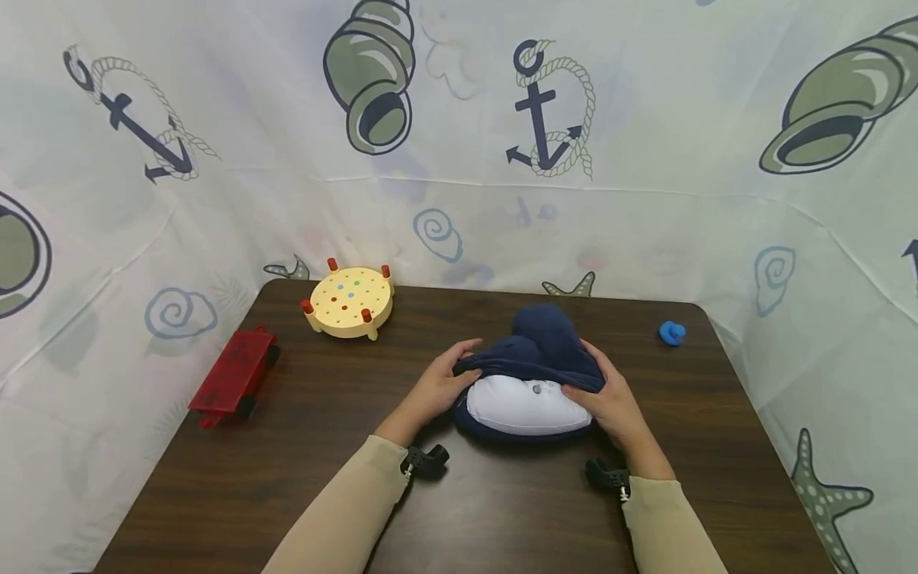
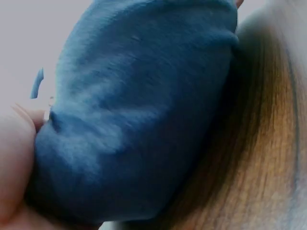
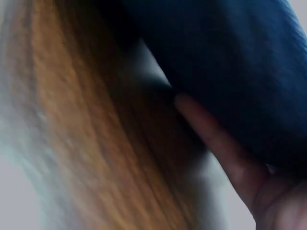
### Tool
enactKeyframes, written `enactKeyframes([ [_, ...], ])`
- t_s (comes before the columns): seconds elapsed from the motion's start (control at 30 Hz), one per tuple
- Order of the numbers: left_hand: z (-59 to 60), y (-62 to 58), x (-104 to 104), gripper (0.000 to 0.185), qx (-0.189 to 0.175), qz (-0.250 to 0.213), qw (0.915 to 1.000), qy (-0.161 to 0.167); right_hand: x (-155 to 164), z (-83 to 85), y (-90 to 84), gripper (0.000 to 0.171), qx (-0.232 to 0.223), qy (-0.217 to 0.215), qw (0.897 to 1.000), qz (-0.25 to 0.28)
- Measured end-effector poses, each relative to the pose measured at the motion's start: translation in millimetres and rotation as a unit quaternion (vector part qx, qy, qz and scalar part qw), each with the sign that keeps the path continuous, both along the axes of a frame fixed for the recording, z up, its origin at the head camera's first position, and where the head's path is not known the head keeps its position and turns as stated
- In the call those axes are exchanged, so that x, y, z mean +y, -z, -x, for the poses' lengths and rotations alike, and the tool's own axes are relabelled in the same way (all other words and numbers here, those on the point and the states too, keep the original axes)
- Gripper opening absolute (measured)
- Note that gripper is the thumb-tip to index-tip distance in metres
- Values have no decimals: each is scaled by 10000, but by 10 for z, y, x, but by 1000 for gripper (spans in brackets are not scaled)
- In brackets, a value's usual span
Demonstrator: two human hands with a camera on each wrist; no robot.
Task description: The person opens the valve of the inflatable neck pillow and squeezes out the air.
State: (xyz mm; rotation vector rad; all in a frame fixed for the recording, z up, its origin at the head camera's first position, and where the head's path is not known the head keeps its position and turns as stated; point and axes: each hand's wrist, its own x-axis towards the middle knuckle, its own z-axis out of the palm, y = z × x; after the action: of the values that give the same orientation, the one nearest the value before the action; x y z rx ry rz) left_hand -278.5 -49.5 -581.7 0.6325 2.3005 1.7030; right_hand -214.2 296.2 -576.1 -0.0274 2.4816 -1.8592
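One pillow (image 1: 527, 402) lies between both hands – left hand (image 1: 437, 391) and right hand (image 1: 610, 402) – fingers clamped on its navy cover (image 1: 545, 351). One peg board (image 1: 351, 301), one red toy (image 1: 235, 373), one blue hook (image 1: 672, 332) sit on the worktop (image 1: 287, 478).

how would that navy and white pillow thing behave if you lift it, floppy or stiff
Probably soft and floppy: the navy cover bunches into folds where the left hand and right hand grip it. The white cushion bulges roundly, so it likely squashes and is light for its size. Its fabric looks matte, so it seems unlikely to slip, and it sits flat on the table, not apt to roll.
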Motion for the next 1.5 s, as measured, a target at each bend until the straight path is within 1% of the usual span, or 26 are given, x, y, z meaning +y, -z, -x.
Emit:
enactKeyframes([
  [0.03, -4, -4, 2, 43, -5, 13, 10000, -84, -19, -2, -13, 93, 29, 96, 9999, -33],
  [0.13, -10, -21, 17, 28, 5, 42, 9997, -237, -63, -5, -35, 84, 117, 355, 9993, -34],
  [0.27, -21, -38, 35, 20, -109, -79, 9994, -319, -82, -14, -26, 75, 182, 539, 9984, -79],
  [0.37, -22, -37, 40, 17, -130, -95, 9992, -373, -81, -14, -9, 71, 184, 589, 9979, -190],
  [0.57, -22, -29, 33, 14, -38, -130, 9989, -447, -101, 1, -6, 66, 239, 569, 9981, 56],
  [0.7, -15, -15, 23, 13, -32, -226, 9989, -406, -116, 1, -13, 64, 230, 549, 9981, 132],
  [0.87, -22, -33, 13, 12, -4, -269, 9990, -355, -114, -2, -11, 65, 191, 589, 9979, 205],
  [0.97, -9, -29, -7, 18, -67, -480, 9983, -316, -103, -4, -2, 70, 107, 599, 9967, 530],
  [1.0, 0, -28, -16, 24, -73, -604, 9976, -325, -99, -3, 4, 73, 92, 573, 9956, 729],
  [1.07, 25, -26, -38, 42, -122, -890, 9953, -358, -93, 4, 19, 78, 38, 449, 9920, 1176],
  [1.13, 48, -17, -59, 59, -264, -1107, 9926, -417, -93, 12, 37, 84, -56, 262, 9882, 1509],
  [1.17, 53, -15, -71, 64, -400, -1147, 9915, -456, -95, 14, 45, 87, -120, 178, 9872, 1582],
  [1.23, 60, -7, -89, 68, -758, -1143, 9893, -490, -106, 14, 55, 90, -238, 54, 9865, 1618],
  [1.27, 61, 0, -95, 66, -955, -1129, 9878, -494, -114, 12, 58, 90, -282, 45, 9876, 1543],
  [1.33, 54, 0, -103, 61, -1335, -1139, 9833, -472, -139, 8, 53, 84, -321, 93, 9902, 1359],
  [1.37, 52, -2, -105, 59, -1471, -1164, 9811, -476, -152, 6, 50, 78, -299, 131, 9909, 1303],
  [1.43, 55, 2, -107, 57, -1640, -1249, 9770, -540, -181, 3, 41, 64, -224, 213, 9925, 1181],
  [1.5, 59, 7, -108, 56, -1680, -1334, 9748, -611, -201, 6, 39, 50, -128, 314, 9927, 1155],
])
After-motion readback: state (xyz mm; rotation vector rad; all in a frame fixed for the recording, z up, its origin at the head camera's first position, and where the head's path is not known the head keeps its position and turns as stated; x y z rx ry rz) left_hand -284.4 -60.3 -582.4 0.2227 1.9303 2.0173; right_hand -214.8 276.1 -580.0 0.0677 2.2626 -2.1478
